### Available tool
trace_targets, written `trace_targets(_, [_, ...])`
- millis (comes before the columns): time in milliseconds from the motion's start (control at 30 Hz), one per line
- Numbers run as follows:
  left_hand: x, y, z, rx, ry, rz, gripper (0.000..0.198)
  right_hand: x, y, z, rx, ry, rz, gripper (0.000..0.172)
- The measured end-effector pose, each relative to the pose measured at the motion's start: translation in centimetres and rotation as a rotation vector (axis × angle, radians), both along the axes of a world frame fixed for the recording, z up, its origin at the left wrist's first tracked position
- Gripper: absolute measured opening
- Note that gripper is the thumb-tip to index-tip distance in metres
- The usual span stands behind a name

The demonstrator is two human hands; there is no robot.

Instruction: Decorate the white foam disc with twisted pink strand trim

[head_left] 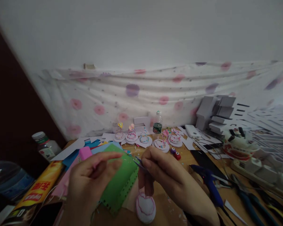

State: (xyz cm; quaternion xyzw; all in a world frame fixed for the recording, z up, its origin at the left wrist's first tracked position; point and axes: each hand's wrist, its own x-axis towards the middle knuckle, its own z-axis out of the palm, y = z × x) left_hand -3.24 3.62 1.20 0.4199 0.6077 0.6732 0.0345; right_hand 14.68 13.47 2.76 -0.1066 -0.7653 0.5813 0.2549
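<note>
White with a wavy pink line, an oval disc [145, 208] lies nearest to me on the bench [164, 205], just below the right hand [169, 175]. From my seat at the far end of the feed, I see that hand pinching a thin dark strip [140, 164] between thumb and forefinger, its tip pointing up and to the left. I have the left hand [83, 175] facing it, thumb and forefinger drawn to a narrow gap; the picture is dim and soft there, so I cannot tell whether anything fine sits between them.

Beneath and between the hands I find a green sheet [118, 180] with holes along its edge. Over to my left lies a yellow packet [41, 188], and to my right a pair of pliers [246, 199] and a blue glue gun [211, 185]. Beyond the hands, a pink block [85, 153] rests on the left, while two small ornaments, one purple and one red [177, 155], sit side by side on the right.

Farther back, I make out a row of round white stands [161, 146] carrying beaded loops, then a bottle [157, 122] with a green label. Behind everything hangs a flowered cloth [146, 91] against the wall.
</note>
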Motion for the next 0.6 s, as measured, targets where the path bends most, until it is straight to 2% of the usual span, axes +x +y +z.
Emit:
trace_targets(67, [0.6, 0.3, 0.1, -0.025, 0.044, -0.131, 0.009, -0.1, -0.2, 0.1, 0.039, -0.017, -0.015, 0.033])
trace_targets(133, [1.3, 0.5, 0.0, -0.022, 0.036, -0.175, 0.006, -0.3, -0.5, 0.4, 0.103, -0.006, -0.052, 0.033])
trace_targets(233, [2.0, 0.6, -0.2, -0.025, 0.021, -0.114, 0.008, -0.5, -0.9, 0.5, 0.154, 0.015, -0.069, 0.028])
trace_targets(367, [2.2, 0.6, -0.3, 0.013, 0.125, -0.041, 0.008, -0.9, -1.1, 0.3, 0.177, -0.009, -0.108, 0.027])
trace_targets(600, [1.9, 1.1, -0.6, 0.017, 0.312, -0.121, 0.017, -1.0, -1.1, -0.5, 0.094, -0.028, -0.152, 0.027])
